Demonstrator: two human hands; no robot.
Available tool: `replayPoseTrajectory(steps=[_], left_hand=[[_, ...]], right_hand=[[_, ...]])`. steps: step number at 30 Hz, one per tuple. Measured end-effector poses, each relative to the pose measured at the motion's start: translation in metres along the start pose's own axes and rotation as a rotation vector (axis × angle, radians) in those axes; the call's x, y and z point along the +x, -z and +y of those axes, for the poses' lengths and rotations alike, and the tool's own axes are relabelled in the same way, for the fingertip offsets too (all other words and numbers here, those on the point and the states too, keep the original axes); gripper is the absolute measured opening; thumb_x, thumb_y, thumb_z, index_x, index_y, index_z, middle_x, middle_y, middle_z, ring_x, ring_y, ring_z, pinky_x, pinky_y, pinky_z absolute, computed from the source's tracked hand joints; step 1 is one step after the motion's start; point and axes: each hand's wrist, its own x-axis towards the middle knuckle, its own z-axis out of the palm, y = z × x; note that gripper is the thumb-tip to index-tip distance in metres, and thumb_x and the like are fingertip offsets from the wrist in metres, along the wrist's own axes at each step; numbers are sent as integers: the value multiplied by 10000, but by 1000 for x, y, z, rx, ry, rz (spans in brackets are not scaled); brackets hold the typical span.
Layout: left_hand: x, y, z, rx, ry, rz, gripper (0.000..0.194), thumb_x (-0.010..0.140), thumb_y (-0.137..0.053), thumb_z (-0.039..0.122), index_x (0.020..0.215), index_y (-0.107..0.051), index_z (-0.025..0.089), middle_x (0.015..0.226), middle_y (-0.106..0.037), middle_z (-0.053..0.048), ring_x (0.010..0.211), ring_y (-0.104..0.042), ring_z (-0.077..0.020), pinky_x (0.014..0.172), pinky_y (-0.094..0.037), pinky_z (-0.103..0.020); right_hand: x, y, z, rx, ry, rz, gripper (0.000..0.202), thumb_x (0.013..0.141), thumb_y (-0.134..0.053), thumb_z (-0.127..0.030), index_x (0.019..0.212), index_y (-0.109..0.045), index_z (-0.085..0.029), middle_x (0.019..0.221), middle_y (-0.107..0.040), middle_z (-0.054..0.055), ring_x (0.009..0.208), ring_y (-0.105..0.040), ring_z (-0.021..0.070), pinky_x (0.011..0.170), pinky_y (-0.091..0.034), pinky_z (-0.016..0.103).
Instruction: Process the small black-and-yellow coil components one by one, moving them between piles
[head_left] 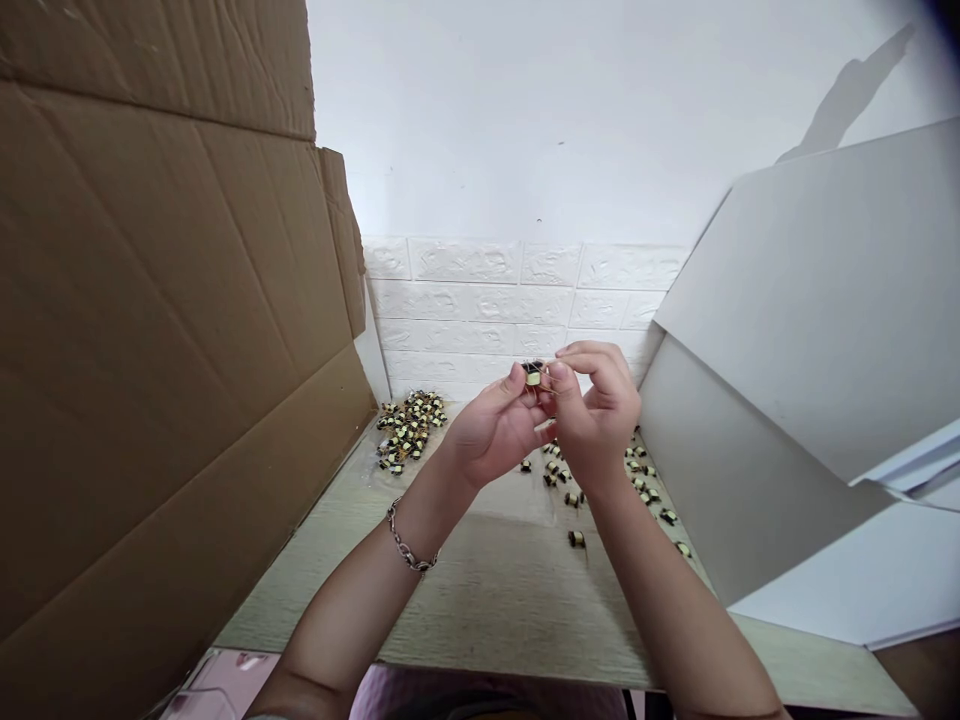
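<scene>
A small black coil with a yellow-green band (533, 375) is held up above the table, thin wires sticking out of it. My left hand (499, 425) grips it between thumb and fingers, palm turned up. On its right side, my right hand (595, 410) has thumb and forefinger pinched at the coil's thin copper-coloured wires. A heap of similar coils (409, 430) lies at the back left of the table. More coils (574, 499) are scattered beneath and to the right of my right hand, partly hidden by it and the forearm.
The pale wooden table (502, 590) ends at a white brick-pattern wall (465, 300). A tall cardboard sheet (172, 300) stands along the left side, and white panels (810, 300) close off the right.
</scene>
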Motion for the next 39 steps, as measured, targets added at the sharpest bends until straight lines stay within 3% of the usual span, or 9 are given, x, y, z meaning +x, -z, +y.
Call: replayPoseTrajectory(steps=[5, 8, 16, 23, 31, 39], left_hand=[[-5, -3, 1, -12, 0, -22, 262, 795, -467, 387, 782, -559, 142, 830, -554, -34, 844, -515, -138, 751, -400, -291], [-6, -3, 2, -18, -21, -18, 214, 780, -504, 356, 794, -564, 151, 819, -555, -16, 842, -510, -128, 772, -397, -300], [-6, 0, 3, 72, -91, -38, 238, 727, -576, 357, 838, -589, 148, 807, -548, -22, 829, -493, -120, 817, -385, -310], [-5, -1, 5, 132, -168, -17, 217, 708, -605, 320, 850, -604, 156, 825, -560, -18, 824, -494, -113, 817, -370, -302], [-5, 0, 11, 263, -219, 94, 171, 665, -645, 291, 782, -620, 169, 762, -579, 4, 745, -489, -78, 709, -339, -227], [-5, -4, 16, 357, -263, 153, 150, 637, -660, 246, 732, -632, 134, 712, -605, -11, 721, -506, -79, 711, -343, -221]], right_hand=[[3, 6, -6, -74, 92, -2, 24, 736, -552, -210, 749, -554, -230, 765, -578, -14, 772, -557, 144, 816, -360, 386], [7, 10, -6, -143, 153, -18, 105, 719, -576, -241, 822, -554, -245, 820, -588, -7, 817, -555, 158, 844, -336, 400], [15, 23, -10, -297, 287, -155, 50, 754, -549, -234, 739, -590, -259, 876, -585, -9, 830, -539, 146, 850, -301, 392], [14, 23, -12, -370, 284, -161, 64, 759, -544, -263, 741, -606, -263, 884, -588, 2, 845, -538, 151, 847, -313, 399], [15, 24, -10, -375, 253, -195, 79, 747, -559, -251, 741, -621, -298, 910, -577, -4, 873, -523, 164, 880, -263, 431], [15, 23, -8, -367, 241, -224, 70, 735, -579, -253, 734, -629, -302, 939, -578, -7, 894, -515, 170, 878, -261, 431]])
